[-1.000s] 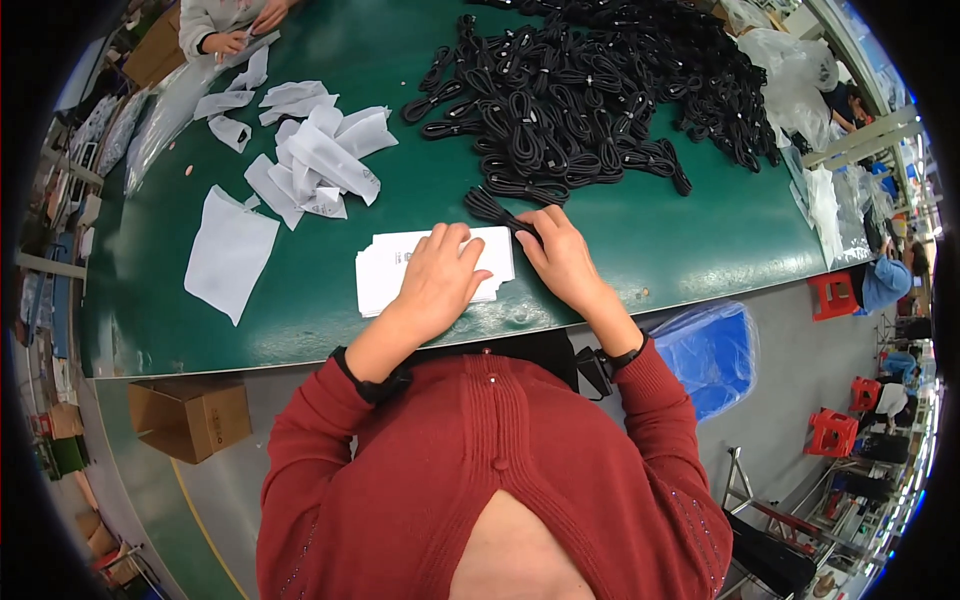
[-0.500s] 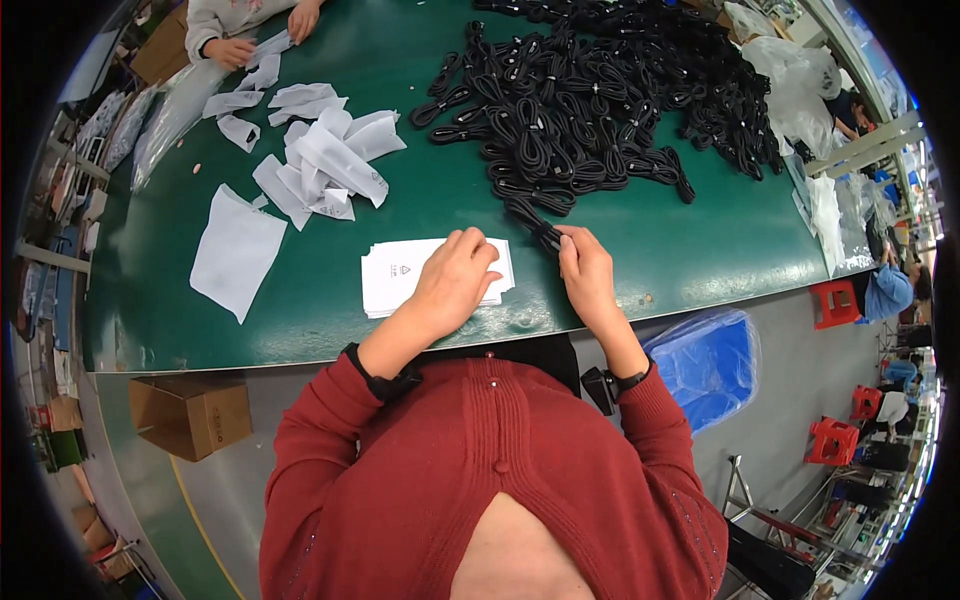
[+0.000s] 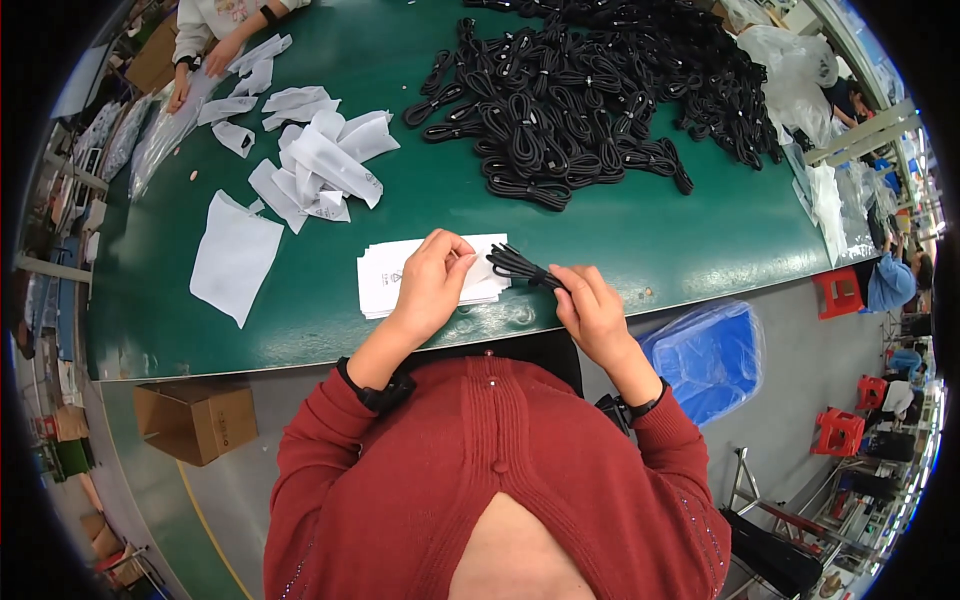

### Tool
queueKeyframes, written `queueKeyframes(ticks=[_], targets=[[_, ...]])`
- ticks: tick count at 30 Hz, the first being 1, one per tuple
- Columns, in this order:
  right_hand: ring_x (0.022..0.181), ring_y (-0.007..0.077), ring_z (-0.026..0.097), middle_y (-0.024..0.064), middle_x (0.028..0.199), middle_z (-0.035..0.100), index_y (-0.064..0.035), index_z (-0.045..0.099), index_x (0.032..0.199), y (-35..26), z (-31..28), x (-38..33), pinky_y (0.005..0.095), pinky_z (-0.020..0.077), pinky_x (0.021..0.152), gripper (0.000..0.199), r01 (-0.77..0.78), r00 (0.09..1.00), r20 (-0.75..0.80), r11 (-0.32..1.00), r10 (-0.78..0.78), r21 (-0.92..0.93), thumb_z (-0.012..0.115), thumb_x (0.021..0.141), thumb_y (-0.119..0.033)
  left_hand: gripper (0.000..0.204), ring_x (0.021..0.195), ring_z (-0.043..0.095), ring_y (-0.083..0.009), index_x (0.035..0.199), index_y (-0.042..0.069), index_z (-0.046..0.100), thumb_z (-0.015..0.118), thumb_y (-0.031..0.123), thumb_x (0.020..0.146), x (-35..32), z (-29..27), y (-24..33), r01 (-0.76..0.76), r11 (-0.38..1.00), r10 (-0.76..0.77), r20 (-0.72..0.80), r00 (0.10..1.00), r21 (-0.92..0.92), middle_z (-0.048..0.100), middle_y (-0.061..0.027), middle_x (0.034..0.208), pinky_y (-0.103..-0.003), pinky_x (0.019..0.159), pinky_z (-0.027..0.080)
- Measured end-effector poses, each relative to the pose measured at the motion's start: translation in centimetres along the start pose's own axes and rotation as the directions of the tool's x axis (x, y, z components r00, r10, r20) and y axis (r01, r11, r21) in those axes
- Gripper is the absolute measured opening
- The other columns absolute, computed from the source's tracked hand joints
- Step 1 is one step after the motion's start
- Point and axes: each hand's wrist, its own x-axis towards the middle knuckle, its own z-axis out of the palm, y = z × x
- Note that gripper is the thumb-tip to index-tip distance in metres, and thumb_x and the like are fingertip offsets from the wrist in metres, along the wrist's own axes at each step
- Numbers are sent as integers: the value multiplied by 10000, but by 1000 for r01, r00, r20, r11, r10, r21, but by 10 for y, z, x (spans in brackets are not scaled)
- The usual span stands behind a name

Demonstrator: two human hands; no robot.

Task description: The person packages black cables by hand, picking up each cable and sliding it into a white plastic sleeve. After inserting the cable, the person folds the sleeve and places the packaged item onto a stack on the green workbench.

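My right hand (image 3: 597, 308) is closed round one end of a coiled black cable (image 3: 522, 266), whose loops point left over the right end of a stack of flat white bags (image 3: 380, 290). On that stack rests my left hand (image 3: 432, 285), thumb and forefinger pinched at the top bag's edge beside the cable loops. Beyond both hands lies a big heap of bundled black cables (image 3: 560, 110). Left of it, several folded white bags (image 3: 330, 155) form a loose pile. A single flat white sheet or bag (image 3: 235, 255) lies apart at the left.
Across the green table (image 3: 440, 205), at the far left, a co-worker's hands (image 3: 215, 65) touch clear plastic. Below the front edge stand a cardboard box (image 3: 200, 420) on the left and a lined blue bin (image 3: 705, 360) on the right. Clear plastic bags (image 3: 795, 80) lie at the far right.
My right hand has brought the cable from the heap's near edge down and left to the bag stack. My left fingers have drawn into a pinch. The co-worker's hands have moved left.
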Motion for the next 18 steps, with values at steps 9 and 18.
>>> queueKeyframes(ticks=[9,18], targets=[[737,292,624,135,895,616,-13,610,1127,3,-1,1,357,510,644,247,-144,971,203,987,128,65,626,881,-28,70,761,559,-152,904,-3,582,633,-29,864,-5,-3,6,-185,982,184,37,982,35,603,-73,902,-264,687,455],[716,129,573,42,860,659,-6,628,1021,-8,9,10,275,473,669,157,-613,785,361,714,504,337,650,903,-106,75,772,569,-161,905,6,592,633,-32,856,-5,-9,6,-260,965,258,45,965,43,627,-71,919,-266,687,452]])
